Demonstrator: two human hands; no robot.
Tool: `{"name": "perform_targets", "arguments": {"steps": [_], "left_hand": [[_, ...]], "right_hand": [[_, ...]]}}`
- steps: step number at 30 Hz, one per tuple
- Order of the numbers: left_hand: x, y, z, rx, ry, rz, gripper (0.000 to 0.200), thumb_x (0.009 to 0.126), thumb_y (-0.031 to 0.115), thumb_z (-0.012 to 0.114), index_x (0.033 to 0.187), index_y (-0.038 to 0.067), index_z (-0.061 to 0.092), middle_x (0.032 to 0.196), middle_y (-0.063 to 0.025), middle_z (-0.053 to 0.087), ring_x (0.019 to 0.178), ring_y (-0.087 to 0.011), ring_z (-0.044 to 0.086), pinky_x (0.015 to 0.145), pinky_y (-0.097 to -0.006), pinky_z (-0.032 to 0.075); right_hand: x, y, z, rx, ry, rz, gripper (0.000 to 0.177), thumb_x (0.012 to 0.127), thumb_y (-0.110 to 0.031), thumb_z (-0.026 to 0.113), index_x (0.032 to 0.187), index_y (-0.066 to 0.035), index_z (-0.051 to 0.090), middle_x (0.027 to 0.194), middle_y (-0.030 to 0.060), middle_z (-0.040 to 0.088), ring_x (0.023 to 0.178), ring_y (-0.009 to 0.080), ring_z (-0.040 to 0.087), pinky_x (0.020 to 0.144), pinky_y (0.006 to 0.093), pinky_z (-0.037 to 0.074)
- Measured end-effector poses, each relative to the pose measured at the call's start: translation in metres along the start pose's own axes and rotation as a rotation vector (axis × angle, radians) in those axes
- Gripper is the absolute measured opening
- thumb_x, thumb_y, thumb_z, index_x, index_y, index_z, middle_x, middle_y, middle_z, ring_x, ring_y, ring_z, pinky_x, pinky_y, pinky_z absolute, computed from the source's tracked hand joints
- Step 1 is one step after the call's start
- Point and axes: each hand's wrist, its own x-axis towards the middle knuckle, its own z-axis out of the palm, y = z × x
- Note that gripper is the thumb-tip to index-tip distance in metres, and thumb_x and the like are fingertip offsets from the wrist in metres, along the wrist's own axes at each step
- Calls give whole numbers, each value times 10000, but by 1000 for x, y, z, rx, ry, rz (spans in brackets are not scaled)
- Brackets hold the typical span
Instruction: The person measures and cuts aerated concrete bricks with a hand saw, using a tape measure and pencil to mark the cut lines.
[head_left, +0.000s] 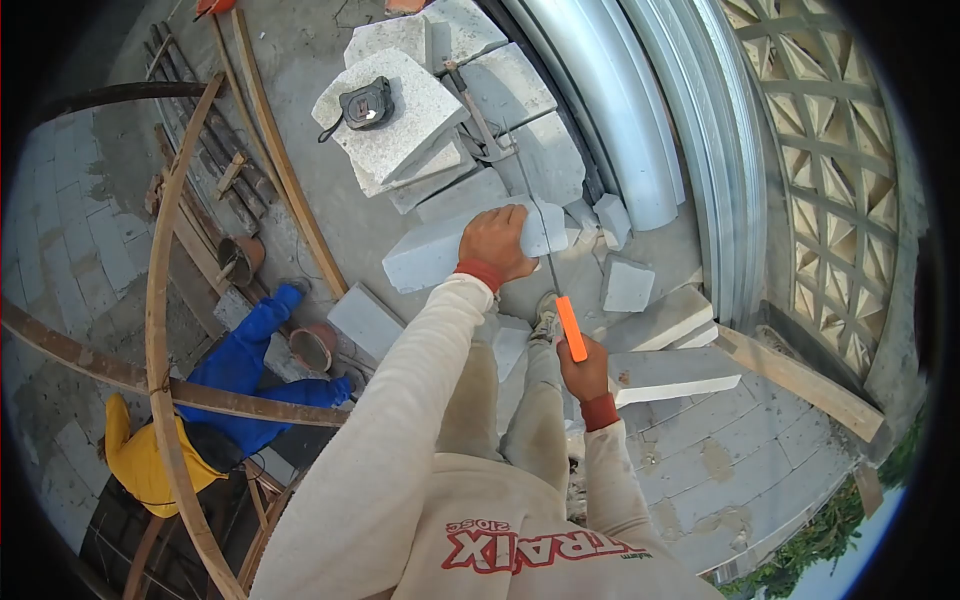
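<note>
My left hand [498,243] is closed over the top of a long, pale lightweight concrete block [425,258], with the fingers bent across it. In my right hand [585,370] is a handsaw [571,328], gripped by its orange handle. The thin, dark saw blade runs away from me across the right end of the block, close beside my left hand. Beyond the block is a stack of pale blocks [400,95], with a black tape measure [367,104] on top. A tool with a long handle [478,115] lies against the stack's right side.
Cut block pieces [627,284] lie to the right, near longer blocks [675,375] and a wooden plank [800,385]. Curved metal sheets [600,100] stand beyond. On the left, a person in yellow and blue [215,385] bends behind curved wooden strips [160,250], near buckets [313,347].
</note>
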Motion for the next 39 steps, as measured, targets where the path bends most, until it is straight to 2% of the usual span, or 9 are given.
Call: {"name": "perform_targets", "arguments": {"steps": [3, 9, 16, 21, 23, 26, 32, 35, 39], "left_hand": [[-2, 5, -5, 43, -88, -56, 557, 569, 310, 839, 1044, 94, 645, 999, -97, 720, 898, -310, 694, 791, -396, 568], [-3, 4, 3, 39, -36, -28, 562, 552, 323, 847, 1027, 103, 642, 970, -89, 715, 891, -311, 694, 778, -399, 569], [-3, 3, 8, 101, -45, -42, 551, 568, 344, 835, 1030, 112, 644, 960, -79, 715, 874, -305, 699, 756, -401, 569], [-5, 13, 5, 182, -95, -81, 585, 561, 380, 827, 1059, 130, 647, 948, -71, 716, 874, -304, 703, 751, -408, 568], [-8, 15, 9, 199, -70, -67, 603, 568, 403, 818, 1084, 141, 646, 952, -83, 727, 882, -319, 710, 761, -426, 570], [-6, 20, 4, 240, -137, -116, 662, 577, 428, 818, 1153, 151, 646, 1005, -111, 740, 908, -318, 717, 788, -427, 567], [-6, 28, 11, 398, -156, -165, 717, 579, 488, 822, 1188, 155, 645, 1050, -95, 743, 950, -320, 716, 829, -431, 560], [-15, 31, 13, 457, -188, -174, 796, 578, 517, 828, 1257, 150, 632, 1098, -104, 741, 1000, -320, 711, 866, -430, 556], [-9, 30, 16, 464, -151, -144, 796, 582, 521, 828, 1258, 150, 633, 1107, -113, 738, 1020, -321, 706, 881, -429, 554]], "right_hand": [[-13, -12, -8, 29, -48, 95, 196, 933, -131, 672, 829, 32, 641, 650, 137, 606, 544, 203, 510, 574, 344, 467], [-137, 7, -52, -80, -43, 138, 205, 927, -147, 684, 810, 18, 653, 613, 138, 594, 502, 220, 571, 540, 343, 476], [1, 56, 11, 51, 18, -37, 247, 914, -169, 700, 795, 31, 616, 620, 153, 580, 547, 242, 568, 571, 371, 463], [-69, 81, -6, 49, -3, 0, 206, 903, -154, 701, 805, 12, 629, 654, 162, 617, 554, 305, 604, 575, 370, 482], [-118, 101, -24, -22, -22, -46, 226, 933, -151, 683, 813, 29, 619, 615, 110, 566, 510, 177, 494, 537, 341, 439], [-135, 126, -23, 64, 29, -128, 227, 931, -146, 685, 806, 29, 613, 603, 115, 558, 491, 201, 490, 521, 353, 427], [-73, 178, 11, 123, 44, -250, 209, 919, -143, 693, 821, 29, 629, 614, 135, 569, 511, 223, 558, 542, 337, 454], [-86, 163, -2, 74, -23, -99, 183, 896, -162, 707, 817, -10, 643, 654, 157, 599, 583, 387, 597, 553, 405, 480], [-146, 192, -22, 77, 16, -165, 148, 898, -152, 698, 854, -17, 654, 668, 157, 607, 613, 402, 615, 569, 426, 491]]}}
